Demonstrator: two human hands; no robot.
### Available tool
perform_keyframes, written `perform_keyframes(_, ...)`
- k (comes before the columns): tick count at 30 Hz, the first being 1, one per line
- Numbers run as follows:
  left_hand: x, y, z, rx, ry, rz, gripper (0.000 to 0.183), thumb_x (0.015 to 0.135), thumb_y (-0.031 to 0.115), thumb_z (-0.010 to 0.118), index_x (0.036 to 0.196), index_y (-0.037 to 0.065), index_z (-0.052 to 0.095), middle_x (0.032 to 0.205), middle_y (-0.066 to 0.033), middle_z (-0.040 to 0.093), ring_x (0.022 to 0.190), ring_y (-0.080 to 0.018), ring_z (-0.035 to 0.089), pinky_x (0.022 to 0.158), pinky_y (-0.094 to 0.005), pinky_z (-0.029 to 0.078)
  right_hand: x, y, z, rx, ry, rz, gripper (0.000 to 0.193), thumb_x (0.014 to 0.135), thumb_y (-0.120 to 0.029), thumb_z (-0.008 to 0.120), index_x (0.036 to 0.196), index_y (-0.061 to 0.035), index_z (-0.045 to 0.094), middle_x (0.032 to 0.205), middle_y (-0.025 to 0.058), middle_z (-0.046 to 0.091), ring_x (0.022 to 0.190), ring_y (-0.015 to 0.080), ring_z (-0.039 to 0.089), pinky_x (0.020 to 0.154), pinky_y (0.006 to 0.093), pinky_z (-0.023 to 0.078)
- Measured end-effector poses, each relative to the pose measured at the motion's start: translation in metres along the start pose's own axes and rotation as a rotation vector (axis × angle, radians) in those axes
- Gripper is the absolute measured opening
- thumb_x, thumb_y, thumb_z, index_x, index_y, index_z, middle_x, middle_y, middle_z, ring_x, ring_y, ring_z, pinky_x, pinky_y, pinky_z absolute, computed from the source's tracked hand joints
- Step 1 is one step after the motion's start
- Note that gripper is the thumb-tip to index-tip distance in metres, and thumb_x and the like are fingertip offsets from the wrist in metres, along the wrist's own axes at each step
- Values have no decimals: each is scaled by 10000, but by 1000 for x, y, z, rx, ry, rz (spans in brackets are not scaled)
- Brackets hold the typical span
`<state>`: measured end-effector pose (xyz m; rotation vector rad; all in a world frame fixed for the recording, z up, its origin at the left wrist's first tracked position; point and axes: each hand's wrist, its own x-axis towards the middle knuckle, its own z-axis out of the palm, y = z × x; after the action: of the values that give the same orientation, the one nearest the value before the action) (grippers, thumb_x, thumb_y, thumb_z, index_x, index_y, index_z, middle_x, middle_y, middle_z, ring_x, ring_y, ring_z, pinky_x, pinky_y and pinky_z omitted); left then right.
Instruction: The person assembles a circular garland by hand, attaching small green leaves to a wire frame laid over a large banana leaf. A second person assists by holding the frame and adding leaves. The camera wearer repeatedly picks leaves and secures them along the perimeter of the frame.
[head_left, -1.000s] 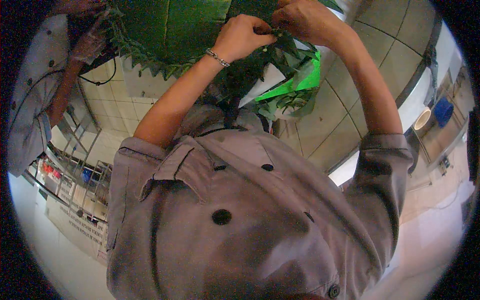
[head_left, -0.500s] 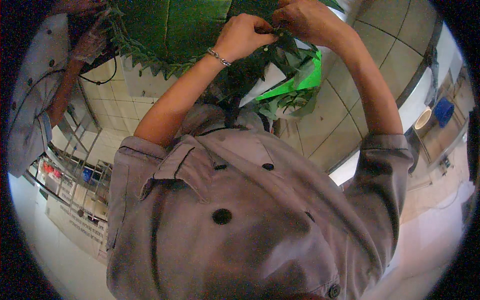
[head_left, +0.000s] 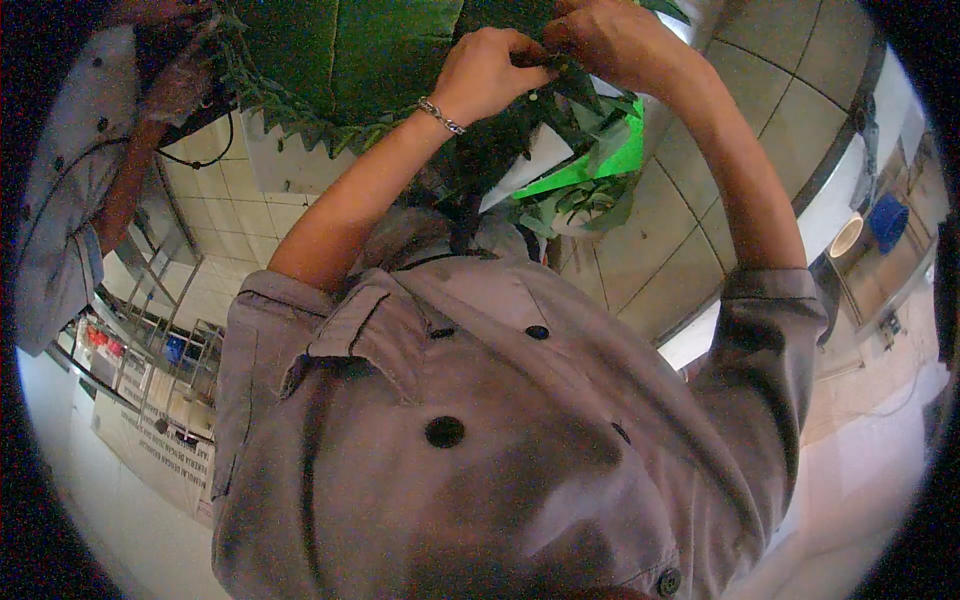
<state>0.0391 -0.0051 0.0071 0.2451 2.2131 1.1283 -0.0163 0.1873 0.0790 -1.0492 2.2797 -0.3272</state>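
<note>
Across the top lies a large green banana leaf [head_left: 390, 50], its border trimmed with pointed, folded leaf pieces [head_left: 300, 130]. My left hand [head_left: 490, 72], with a chain bracelet at the wrist, is closed in a pinch on the leaf trim at the right part of this border. Close beside it my right hand [head_left: 615, 45] has its fingers bent in and pressed onto the same trim; their tips are partly hidden. Below the hands hang dark leaf pieces [head_left: 570, 90], next to a bright green sheet [head_left: 600, 160] and a white piece [head_left: 545, 160].
At the left stands another person in a grey jacket [head_left: 70, 170], with a hand [head_left: 185, 85] near the leaf's left side. Metal racks [head_left: 165, 290] are behind them. Floor tiles [head_left: 660, 230] show below and right. A blue container [head_left: 886, 222] and a pale round rim [head_left: 846, 236] appear far right.
Both hands stay at the leaf border, with only a slight shift of the fingers. The leaf and the other person look almost the same.
</note>
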Motion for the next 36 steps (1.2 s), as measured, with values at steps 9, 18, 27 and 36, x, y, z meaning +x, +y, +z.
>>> perform_keyframes(9,3,-6,0,29,-20,54,396,807,349,752,1064,48,735,962,-156,735,860,-286,719,814,-380,557,6,8,0,-9,-29,-56,131,862,-139,640,929,-60,721,842,105,686,793,266,662,696,374,513)
perform_keyframes(18,3,6,1,64,14,71,340,728,330,743,944,68,762,860,-170,719,789,-340,701,763,-424,565,2,26,30,181,-14,-57,131,855,-101,668,966,-45,708,884,133,674,797,300,657,708,390,519)
perform_keyframes(27,-1,12,0,103,42,-23,203,671,255,722,778,84,750,748,-187,686,729,-369,685,692,-473,561,7,22,29,135,70,23,135,755,-77,653,879,-101,701,820,152,613,864,372,599,769,451,502)
perform_keyframes(36,-5,13,7,100,129,32,176,696,222,692,695,46,699,708,-194,663,697,-387,667,651,-490,546,5,12,12,23,90,34,86,752,-100,674,831,-67,667,891,128,636,933,332,596,833,432,486)
